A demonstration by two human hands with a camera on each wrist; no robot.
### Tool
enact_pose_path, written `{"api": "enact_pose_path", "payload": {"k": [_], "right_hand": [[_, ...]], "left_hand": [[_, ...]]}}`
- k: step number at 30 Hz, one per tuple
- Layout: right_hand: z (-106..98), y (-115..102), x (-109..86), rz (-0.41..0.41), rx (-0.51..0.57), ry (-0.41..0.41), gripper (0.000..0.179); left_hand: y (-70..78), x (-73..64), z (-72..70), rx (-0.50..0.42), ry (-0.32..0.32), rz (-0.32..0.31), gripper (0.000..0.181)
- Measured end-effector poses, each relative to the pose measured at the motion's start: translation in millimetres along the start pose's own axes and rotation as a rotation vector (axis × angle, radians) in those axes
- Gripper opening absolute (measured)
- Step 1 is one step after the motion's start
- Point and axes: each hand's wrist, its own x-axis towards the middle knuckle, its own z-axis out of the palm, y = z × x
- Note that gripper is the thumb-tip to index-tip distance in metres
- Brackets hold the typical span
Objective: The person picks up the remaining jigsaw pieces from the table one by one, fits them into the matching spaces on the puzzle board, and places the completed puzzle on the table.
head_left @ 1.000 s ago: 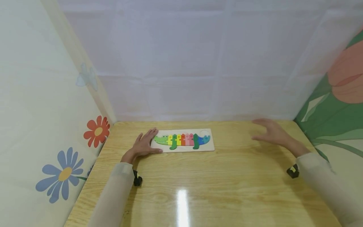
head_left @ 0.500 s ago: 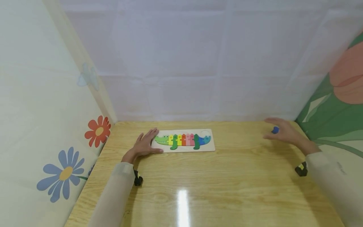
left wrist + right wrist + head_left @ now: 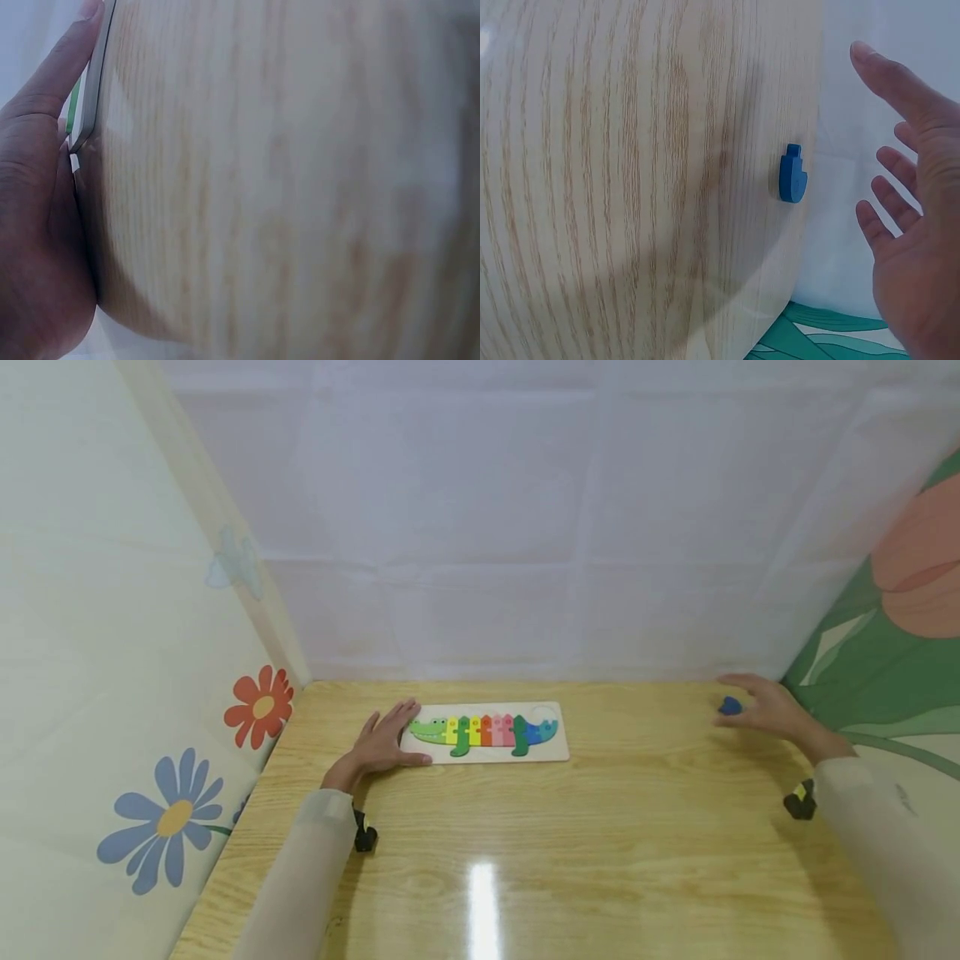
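Observation:
In the head view, my left hand [image 3: 378,742] rests at the left end of a pale puzzle board [image 3: 487,758], fingers straight at the top corner and thumb along the near edge. A colourful crocodile [image 3: 480,732] made of several pieces lies on the board; a faint round outline shows above its tail. A loose blue puzzle piece [image 3: 730,706] lies on the table at the far right. Around it, with a gap, my right hand [image 3: 765,706] hovers with thumb and fingers spread. In the right wrist view the blue piece [image 3: 793,176] stands apart from the hand [image 3: 919,187].
The wooden table [image 3: 600,843] runs to a white sheet [image 3: 465,527] at the back. A flowered sheet [image 3: 90,635] borders the left side, and a sheet with a large tulip [image 3: 918,560] borders the right. Each wrist carries a small black camera [image 3: 801,800].
My right hand has moved right and slightly back across the table, uncovering the loose blue puzzle piece that was hidden before. The left hand and the board stay in place.

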Motion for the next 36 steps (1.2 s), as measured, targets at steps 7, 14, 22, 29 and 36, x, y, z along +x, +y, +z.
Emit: {"api": "enact_pose_path", "payload": {"k": [7, 14, 22, 29, 36], "right_hand": [[0.1, 12.4, 1.8, 0.049, -0.014, -0.028, 0.086], [-0.3, 18.7, 0.9, 0.127, -0.021, -0.064, 0.091], [2.6, 25.4, -1.1, 0.151, -0.045, -0.059, 0.091], [6.3, 31.4, -4.2, 0.142, 0.013, -0.077, 0.095], [6.9, 34.2, -7.8, 0.166, 0.028, -0.099, 0.096]], "left_hand": [[1.0, 1.2, -0.5, 0.0, -0.003, -0.007, 0.119], [1.3, 0.8, 0.3, 0.007, -0.001, 0.0, 0.119], [1.5, -0.6, 0.1, 0.003, 0.009, 0.004, 0.118], [1.0, -1.1, 0.7, 0.003, 0.009, 0.006, 0.118], [-0.7, -0.2, 1.9, 0.008, 0.006, -0.006, 0.119]]}}
